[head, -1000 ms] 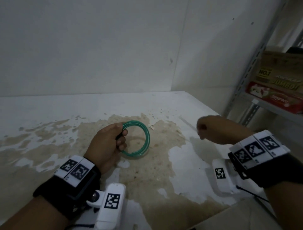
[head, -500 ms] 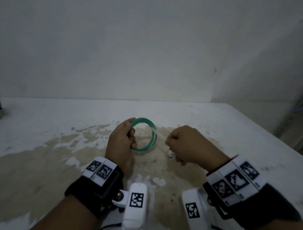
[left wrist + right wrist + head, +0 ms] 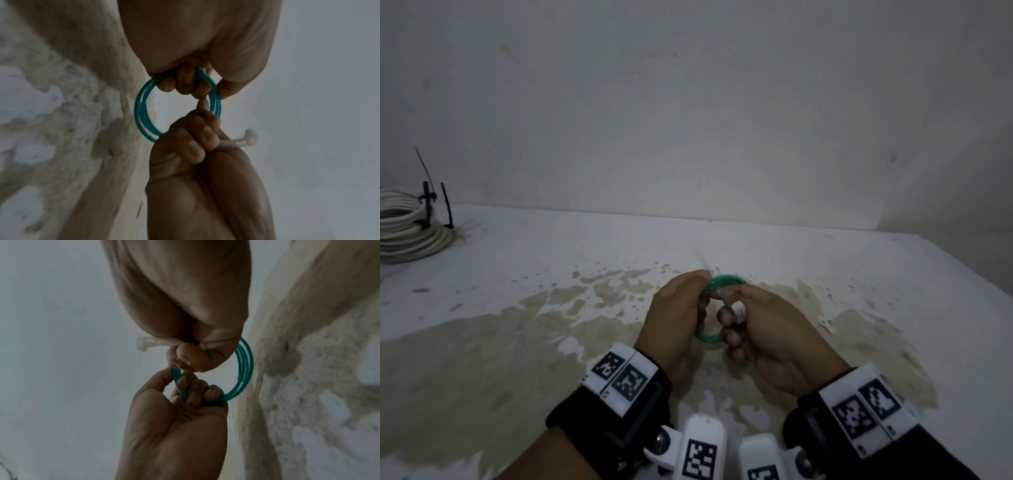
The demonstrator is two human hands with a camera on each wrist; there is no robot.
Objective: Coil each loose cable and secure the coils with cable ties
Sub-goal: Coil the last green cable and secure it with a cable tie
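Gripping the upright green coil (image 3: 708,337), left hand (image 3: 677,317); right hand (image 3: 763,329) pinching white tie (image 3: 144,344) (head leftward).

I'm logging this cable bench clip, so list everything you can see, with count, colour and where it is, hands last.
green cable coil: one, green, held above the table between both hands.
white cable tie: one, white, pinched in the right hand beside the green coil.
white cable coils: stacked, white, far left of the table, bound with black cable ties.
table: one, white with worn brown patches.
left hand: grips the coil.
right hand: holds the tie.
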